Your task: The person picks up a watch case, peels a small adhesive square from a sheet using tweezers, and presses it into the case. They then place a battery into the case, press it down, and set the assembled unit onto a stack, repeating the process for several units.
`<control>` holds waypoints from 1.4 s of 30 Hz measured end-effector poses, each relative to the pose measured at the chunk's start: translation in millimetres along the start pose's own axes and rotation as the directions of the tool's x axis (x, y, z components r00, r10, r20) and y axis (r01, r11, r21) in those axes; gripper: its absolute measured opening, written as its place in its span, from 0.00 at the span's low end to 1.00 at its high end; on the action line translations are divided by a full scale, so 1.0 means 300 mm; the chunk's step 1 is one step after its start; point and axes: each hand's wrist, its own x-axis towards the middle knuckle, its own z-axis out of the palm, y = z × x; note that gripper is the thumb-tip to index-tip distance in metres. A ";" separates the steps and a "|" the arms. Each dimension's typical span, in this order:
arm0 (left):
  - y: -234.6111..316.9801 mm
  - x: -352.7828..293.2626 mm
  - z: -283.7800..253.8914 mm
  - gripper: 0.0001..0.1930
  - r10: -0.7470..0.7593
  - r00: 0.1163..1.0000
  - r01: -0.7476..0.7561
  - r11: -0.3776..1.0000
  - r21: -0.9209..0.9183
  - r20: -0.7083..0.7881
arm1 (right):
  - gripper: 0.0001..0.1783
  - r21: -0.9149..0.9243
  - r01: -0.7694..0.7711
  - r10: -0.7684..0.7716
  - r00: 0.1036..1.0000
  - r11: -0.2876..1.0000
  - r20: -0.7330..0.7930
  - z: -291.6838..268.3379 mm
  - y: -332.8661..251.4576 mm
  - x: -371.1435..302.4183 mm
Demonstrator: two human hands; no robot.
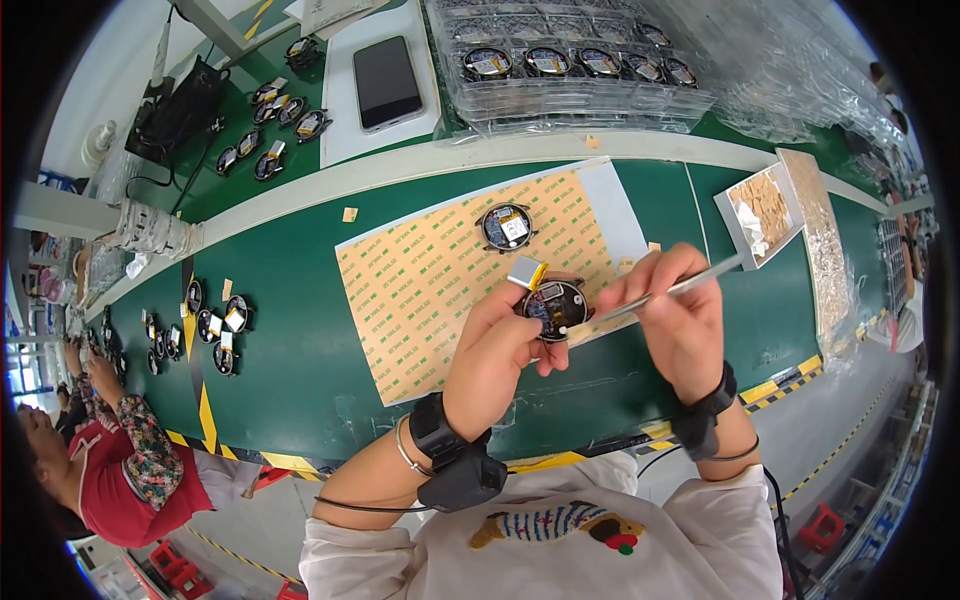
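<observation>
Shirt (600, 577) at striped edge (545, 461) | hands (678, 322): watch (557, 299), slim tool (706, 277) | wide tabletop (295, 350) leftward

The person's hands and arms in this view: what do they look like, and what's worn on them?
The left hand and right hand wear no gloves. Each wrist carries a black strap with a chunky black box, and a thin dark cable crosses each forearm. A silver-coloured bangle circles the left arm. The sleeves are white.

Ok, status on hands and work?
Left hand: grip on round black open watch case. Right hand: slim silver metal tool, tip at case. Silver rectangular battery juts out at case's upper-left rim.
</observation>
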 end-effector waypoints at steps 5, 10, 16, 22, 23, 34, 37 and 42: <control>0.023 0.006 -0.015 0.20 -0.039 0.995 0.027 0.991 0.129 0.089 | 0.07 -0.043 0.073 -0.081 0.973 0.996 -0.216 -0.021 -0.057 0.077; 0.006 -0.003 -0.039 0.18 -0.067 0.988 0.009 0.923 0.385 0.139 | 0.10 -0.620 0.017 0.047 0.995 0.784 0.086 0.093 -0.045 0.121; 0.046 -0.016 -0.033 0.16 -0.055 0.996 0.035 0.960 0.278 0.063 | 0.10 -0.652 0.014 0.143 0.972 0.758 0.188 0.130 -0.059 0.100; 0.049 -0.020 -0.040 0.16 0.105 0.992 -0.118 0.968 0.220 0.070 | 0.09 -0.635 0.007 0.086 0.990 0.773 0.115 0.132 0.003 0.046; 0.042 -0.020 -0.040 0.15 0.148 0.987 -0.160 0.959 0.235 0.068 | 0.08 -0.580 -0.060 0.078 0.997 0.813 0.005 0.147 0.017 0.042; 0.034 -0.018 -0.016 0.14 0.269 0.962 -0.236 0.900 0.366 -0.040 | 0.06 -0.501 -0.144 0.094 0.988 0.853 -0.122 0.163 0.039 0.019; 0.025 -0.013 -0.011 0.14 0.298 0.953 -0.252 0.877 0.410 -0.054 | 0.06 -0.442 -0.108 0.048 0.988 0.890 -0.145 0.200 0.043 0.015; 0.015 -0.019 -0.011 0.16 0.346 0.938 -0.324 0.873 0.365 0.005 | 0.06 -0.512 0.001 -0.082 0.987 0.859 -0.135 0.207 0.051 0.004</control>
